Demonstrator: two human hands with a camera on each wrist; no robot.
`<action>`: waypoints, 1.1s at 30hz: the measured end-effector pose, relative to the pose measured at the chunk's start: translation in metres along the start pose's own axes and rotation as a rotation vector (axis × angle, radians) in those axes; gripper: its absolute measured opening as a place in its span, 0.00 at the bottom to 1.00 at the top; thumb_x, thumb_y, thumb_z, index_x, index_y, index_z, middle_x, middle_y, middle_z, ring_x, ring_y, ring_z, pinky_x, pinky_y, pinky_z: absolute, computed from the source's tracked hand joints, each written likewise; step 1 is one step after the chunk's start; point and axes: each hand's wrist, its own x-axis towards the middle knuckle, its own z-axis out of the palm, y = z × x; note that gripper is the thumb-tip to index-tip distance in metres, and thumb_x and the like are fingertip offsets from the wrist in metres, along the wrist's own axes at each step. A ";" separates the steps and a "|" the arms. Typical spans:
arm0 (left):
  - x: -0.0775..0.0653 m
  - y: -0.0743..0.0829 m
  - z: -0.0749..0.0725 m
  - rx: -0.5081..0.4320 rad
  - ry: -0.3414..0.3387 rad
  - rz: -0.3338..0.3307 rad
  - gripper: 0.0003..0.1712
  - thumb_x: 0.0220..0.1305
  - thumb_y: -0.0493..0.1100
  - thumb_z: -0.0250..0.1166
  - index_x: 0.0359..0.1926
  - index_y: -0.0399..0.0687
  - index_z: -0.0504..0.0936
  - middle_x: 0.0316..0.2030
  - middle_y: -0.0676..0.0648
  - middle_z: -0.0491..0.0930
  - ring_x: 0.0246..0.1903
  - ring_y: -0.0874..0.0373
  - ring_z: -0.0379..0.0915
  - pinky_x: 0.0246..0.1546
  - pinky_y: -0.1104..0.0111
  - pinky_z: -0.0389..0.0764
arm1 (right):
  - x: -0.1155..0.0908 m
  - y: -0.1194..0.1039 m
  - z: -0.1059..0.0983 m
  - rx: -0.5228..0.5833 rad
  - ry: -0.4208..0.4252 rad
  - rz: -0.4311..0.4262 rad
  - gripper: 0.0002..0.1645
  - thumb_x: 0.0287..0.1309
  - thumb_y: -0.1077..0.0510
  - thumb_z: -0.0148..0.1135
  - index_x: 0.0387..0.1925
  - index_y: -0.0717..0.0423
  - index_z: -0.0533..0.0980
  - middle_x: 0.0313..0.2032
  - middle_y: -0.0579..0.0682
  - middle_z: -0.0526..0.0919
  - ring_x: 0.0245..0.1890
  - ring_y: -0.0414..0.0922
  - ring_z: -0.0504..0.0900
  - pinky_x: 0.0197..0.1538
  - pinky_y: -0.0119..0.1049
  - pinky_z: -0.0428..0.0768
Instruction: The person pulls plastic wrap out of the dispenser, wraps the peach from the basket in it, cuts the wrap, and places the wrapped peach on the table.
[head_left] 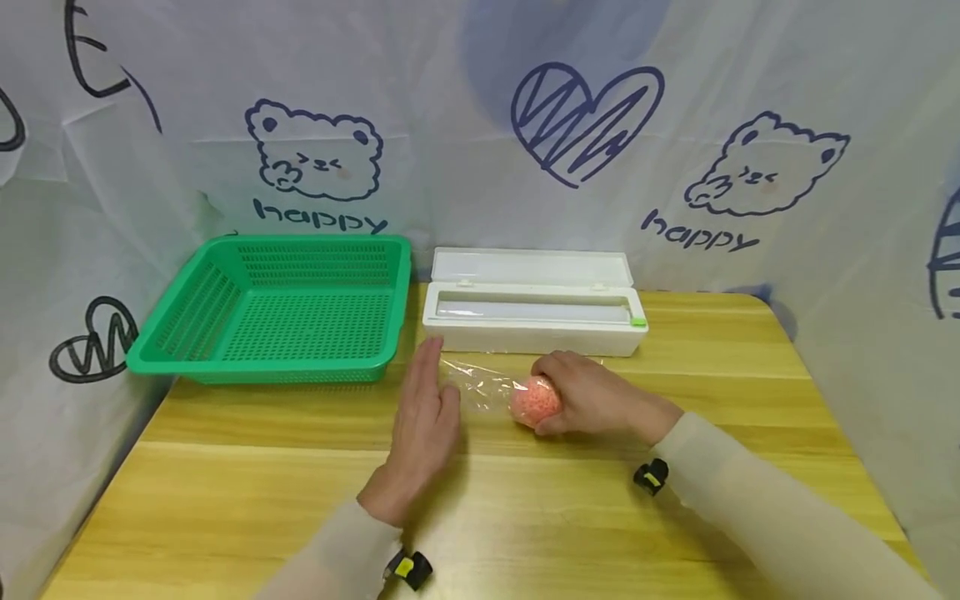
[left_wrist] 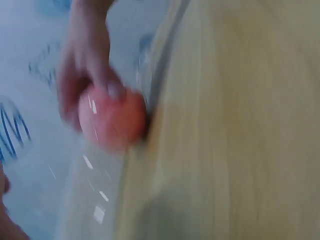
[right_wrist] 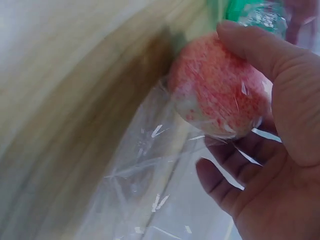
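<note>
Green basket [head_left: 258, 367] at far left of the table [head_left: 517, 525], then the left hand [head_left: 423, 417], fingers straight, nothing gripped; can't tell if it touches the clear wrap [head_left: 480, 387]. Wrap runs from beside that hand to the pink ball [head_left: 536, 402], in front of the white box [head_left: 532, 340], lid up. Ball's partly wrapped, gripped between right hand's [head_left: 592, 396] thumb and curled fingers.

Right fingers [right_wrist: 229, 159] hold reddish ball [right_wrist: 220, 90] | clear film [right_wrist: 145, 165] clinging | blurred green object [right_wrist: 237, 10], possibly basket
</note>
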 end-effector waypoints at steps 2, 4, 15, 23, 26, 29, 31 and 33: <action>-0.003 0.016 -0.002 0.061 0.042 0.247 0.28 0.61 0.32 0.49 0.64 0.38 0.69 0.62 0.39 0.72 0.63 0.47 0.64 0.64 0.50 0.66 | 0.002 -0.002 -0.003 0.018 -0.026 -0.004 0.43 0.37 0.35 0.76 0.51 0.54 0.71 0.41 0.45 0.76 0.40 0.41 0.74 0.45 0.39 0.78; -0.003 0.030 -0.001 0.137 0.037 0.443 0.23 0.58 0.32 0.51 0.55 0.40 0.77 0.54 0.41 0.79 0.57 0.49 0.71 0.60 0.51 0.70 | 0.004 -0.004 -0.005 0.051 -0.067 -0.002 0.41 0.37 0.34 0.76 0.49 0.51 0.72 0.40 0.42 0.76 0.38 0.39 0.74 0.43 0.37 0.78; -0.010 0.039 0.023 0.517 -0.474 0.493 0.46 0.44 0.62 0.76 0.62 0.54 0.66 0.60 0.47 0.71 0.60 0.50 0.65 0.60 0.35 0.60 | 0.019 -0.006 -0.012 0.266 -0.328 0.014 0.24 0.45 0.39 0.72 0.43 0.40 0.76 0.34 0.36 0.81 0.33 0.36 0.77 0.39 0.34 0.78; 0.003 0.031 0.033 0.562 -0.530 0.488 0.39 0.51 0.55 0.74 0.62 0.56 0.68 0.57 0.48 0.74 0.57 0.52 0.70 0.60 0.33 0.59 | 0.020 0.006 -0.013 0.355 -0.319 0.022 0.23 0.45 0.32 0.70 0.41 0.37 0.81 0.38 0.40 0.80 0.38 0.40 0.74 0.42 0.38 0.76; 0.014 0.031 0.035 0.526 -0.567 0.470 0.37 0.54 0.58 0.71 0.63 0.57 0.71 0.53 0.50 0.77 0.53 0.55 0.72 0.61 0.34 0.59 | 0.015 0.009 -0.017 0.356 -0.304 0.062 0.29 0.47 0.28 0.66 0.46 0.38 0.81 0.43 0.40 0.80 0.43 0.40 0.76 0.47 0.40 0.77; 0.026 0.032 0.034 0.490 -0.669 0.401 0.36 0.57 0.61 0.68 0.65 0.57 0.70 0.53 0.50 0.77 0.54 0.56 0.71 0.63 0.36 0.58 | 0.007 0.012 -0.024 0.336 -0.241 0.118 0.37 0.50 0.28 0.63 0.56 0.44 0.76 0.49 0.42 0.79 0.49 0.43 0.75 0.54 0.45 0.76; 0.034 0.032 0.033 0.468 -0.750 0.343 0.37 0.58 0.61 0.66 0.66 0.57 0.70 0.54 0.49 0.77 0.56 0.56 0.69 0.63 0.37 0.58 | 0.001 0.011 -0.027 0.341 -0.197 0.135 0.39 0.52 0.31 0.64 0.59 0.48 0.73 0.52 0.44 0.78 0.51 0.45 0.75 0.56 0.48 0.75; 0.042 0.031 0.031 0.431 -0.818 0.288 0.37 0.58 0.60 0.66 0.67 0.57 0.69 0.53 0.50 0.77 0.55 0.57 0.69 0.62 0.41 0.61 | -0.002 0.009 -0.029 0.360 -0.179 0.127 0.38 0.51 0.35 0.68 0.59 0.50 0.72 0.52 0.45 0.78 0.52 0.46 0.75 0.56 0.49 0.75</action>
